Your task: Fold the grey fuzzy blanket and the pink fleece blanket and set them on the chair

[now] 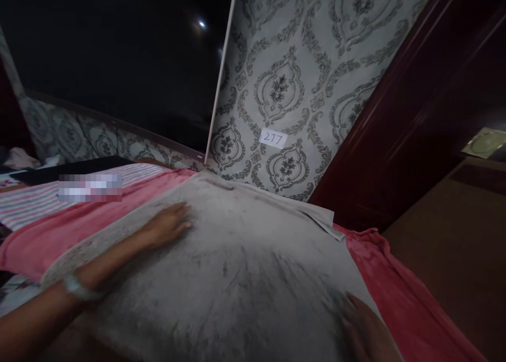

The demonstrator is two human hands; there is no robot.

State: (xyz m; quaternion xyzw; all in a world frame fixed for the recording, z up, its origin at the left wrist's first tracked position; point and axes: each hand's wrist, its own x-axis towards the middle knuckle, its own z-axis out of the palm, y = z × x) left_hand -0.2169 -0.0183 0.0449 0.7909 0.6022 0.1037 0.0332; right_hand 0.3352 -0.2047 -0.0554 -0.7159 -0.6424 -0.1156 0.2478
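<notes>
A large grey cushion (245,277) with dark smudges lies on a pink blanket (395,293). My left hand (168,226) rests flat on its upper left part, fingers spread toward the wall. A watch (77,288) is on that wrist. My right hand (366,330) lies on the cushion's lower right edge, near the bottom of the view. Neither hand grips anything.
A patterned grey wall (300,77) stands behind, with a white label reading 277 (272,138). A dark window or screen (118,56) fills the upper left. A dark red door (419,109) is at the right, brown floor (454,246) beside it. Striped cloth (31,204) lies at the left.
</notes>
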